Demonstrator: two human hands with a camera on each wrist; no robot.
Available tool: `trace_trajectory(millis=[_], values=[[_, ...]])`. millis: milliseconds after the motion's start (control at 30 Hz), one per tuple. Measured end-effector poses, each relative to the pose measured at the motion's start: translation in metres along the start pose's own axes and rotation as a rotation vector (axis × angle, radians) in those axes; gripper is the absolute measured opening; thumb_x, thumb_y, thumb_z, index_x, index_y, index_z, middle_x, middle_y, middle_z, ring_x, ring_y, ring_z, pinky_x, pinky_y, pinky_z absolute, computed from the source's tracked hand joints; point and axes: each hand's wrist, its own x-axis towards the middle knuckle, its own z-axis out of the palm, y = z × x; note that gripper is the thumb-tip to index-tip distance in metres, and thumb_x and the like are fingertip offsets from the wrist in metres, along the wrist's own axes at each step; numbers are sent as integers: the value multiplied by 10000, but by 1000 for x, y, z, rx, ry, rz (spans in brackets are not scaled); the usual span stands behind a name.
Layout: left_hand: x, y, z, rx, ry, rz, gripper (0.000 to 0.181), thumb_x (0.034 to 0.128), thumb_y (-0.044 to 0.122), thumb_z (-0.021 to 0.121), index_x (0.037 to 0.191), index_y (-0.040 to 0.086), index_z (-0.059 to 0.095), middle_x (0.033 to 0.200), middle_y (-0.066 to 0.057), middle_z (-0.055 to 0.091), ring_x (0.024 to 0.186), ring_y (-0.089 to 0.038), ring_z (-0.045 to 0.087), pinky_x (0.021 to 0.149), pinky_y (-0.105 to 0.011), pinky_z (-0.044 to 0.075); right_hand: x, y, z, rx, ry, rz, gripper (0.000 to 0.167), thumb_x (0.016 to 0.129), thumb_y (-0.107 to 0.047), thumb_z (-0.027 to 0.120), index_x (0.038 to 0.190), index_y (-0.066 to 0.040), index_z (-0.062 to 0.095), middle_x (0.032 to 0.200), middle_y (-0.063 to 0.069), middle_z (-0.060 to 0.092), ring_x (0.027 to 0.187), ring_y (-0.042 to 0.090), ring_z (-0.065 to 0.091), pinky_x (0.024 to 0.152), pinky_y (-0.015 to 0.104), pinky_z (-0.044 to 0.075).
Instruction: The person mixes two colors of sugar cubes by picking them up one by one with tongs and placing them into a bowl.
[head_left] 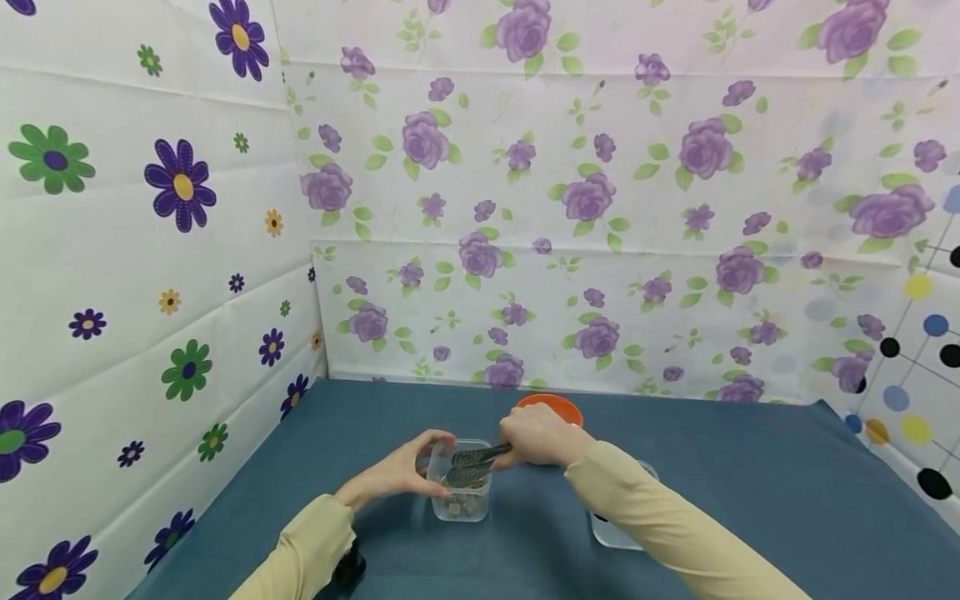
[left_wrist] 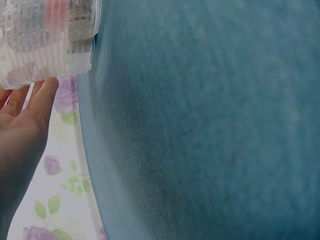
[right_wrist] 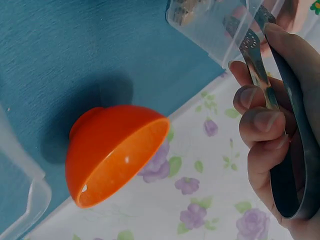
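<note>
A clear plastic container (head_left: pixel 461 506) with small brownish pieces in its bottom stands on the table in the head view. My left hand (head_left: pixel 396 473) grips its left side, thumb at the near side and fingers at the far side; the left wrist view shows fingers (left_wrist: pixel 47 95) against the container's wall (left_wrist: pixel 45 65). In my right hand (head_left: pixel 542 435) is a pair of dark metal tongs (head_left: pixel 472 468), their perforated tips inside the container. The right wrist view shows my right hand (right_wrist: pixel 270 115) curled round the tongs (right_wrist: pixel 286 70), beside the clear wall.
An orange bowl (head_left: pixel 551 406) (right_wrist: pixel 115 150) stands behind my right hand. A second clear container (head_left: pixel 618 537) lies partly under my right forearm. Some black object (head_left: pixel 350 568) is beside my left wrist. Flower-patterned cloth hangs behind and left of the blue-covered table (head_left: pixel 750 467).
</note>
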Motion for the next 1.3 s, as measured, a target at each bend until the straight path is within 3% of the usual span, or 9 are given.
trace_trajectory(millis=[167, 467, 967, 1300], values=[[1, 0, 0, 5, -6, 12, 675, 809, 120, 697, 1359, 63, 311, 1339, -135, 343, 1229, -316, 311, 888, -546, 334, 7, -6, 4, -66, 9, 5, 353, 742, -440, 714, 554, -197, 539, 514, -69, 355, 482, 86, 360, 441, 226, 275], [-1, -1, -2, 8, -17, 28, 657, 811, 112, 694, 1352, 89, 322, 1350, -183, 318, 1241, -317, 298, 894, -538, 336, 21, -14, 9, -193, 17, 23, 365, 721, -484, 713, 563, -197, 553, 477, -83, 385, 417, 72, 376, 400, 226, 309], [1, 2, -2, 14, -15, 8, 635, 819, 120, 686, 1343, 81, 329, 1336, -160, 339, 1224, -314, 312, 889, -518, 348, 28, -18, 7, -275, 20, 18, 323, 687, -503, 732, 619, -202, 635, 522, -104, 484, 436, 60, 450, 422, 216, 392], [0, 1, -2, 0, -25, 12, 672, 807, 110, 698, 1354, 76, 310, 1342, -171, 321, 1225, -365, 288, 870, -529, 356, 32, -23, 7, -317, -62, 64, 343, 682, -514, 730, 598, -207, 603, 521, -95, 454, 432, 63, 426, 419, 217, 381]])
